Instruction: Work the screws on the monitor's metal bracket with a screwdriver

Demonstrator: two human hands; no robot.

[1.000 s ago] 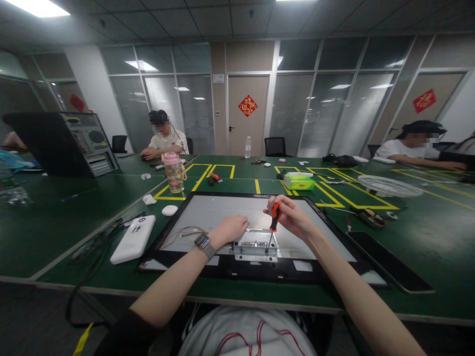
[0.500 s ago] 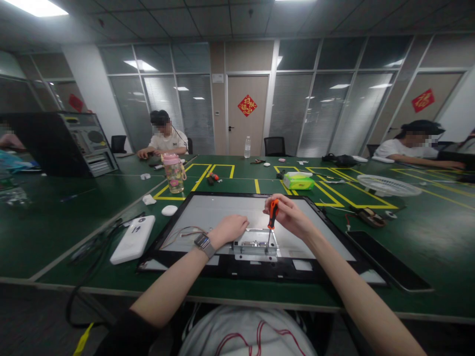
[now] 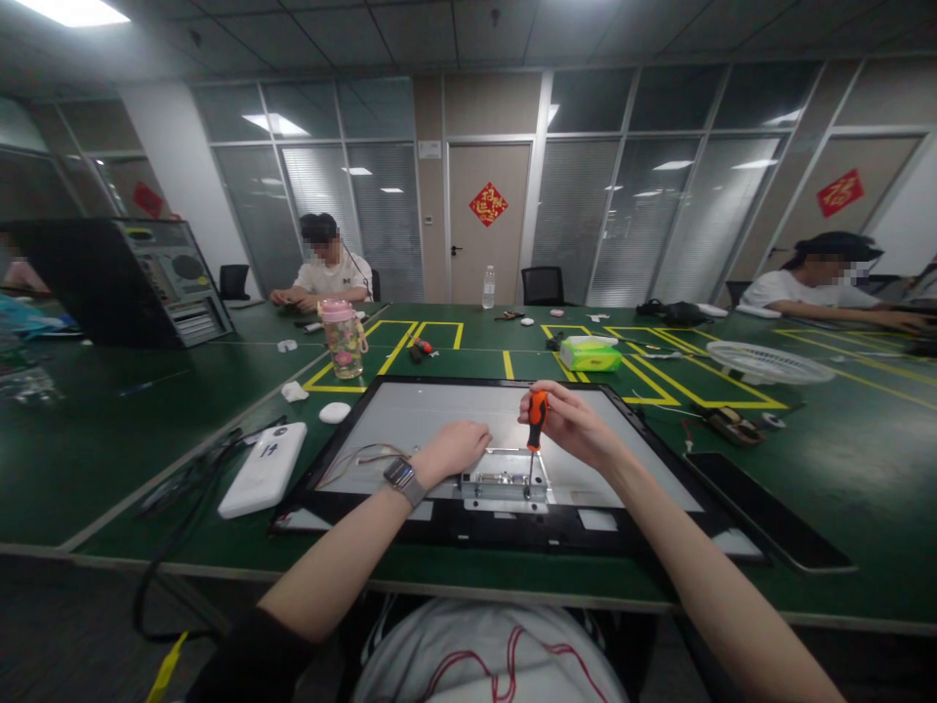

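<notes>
A black-framed screen panel [image 3: 410,532] lies flat on the table, its pale back facing up. On its near middle sits a metal bracket [image 3: 483,494]. My right hand [image 3: 567,415] grips an orange-and-black screwdriver [image 3: 538,420], held upright with its tip down at the bracket's right end. My left hand [image 3: 458,449], a watch on its wrist, lies over the bracket's left end with fingers curled; what they hold, if anything, is hidden. Thin wires [image 3: 358,457] run over the panel left of that hand.
Left of the panel are a white power bank [image 3: 264,471], cables [image 3: 194,488] and a pink-lidded bottle [image 3: 343,337]. A black phone-shaped slab [image 3: 768,510] lies at right. Beyond stand a green tissue pack [image 3: 590,353] and a white round tray [image 3: 768,361]. Other people sit across the table.
The screwdriver handle leans very slightly further left, its tip still at the bracket. My left hand has stayed in place. The camera view has shifted a little.
</notes>
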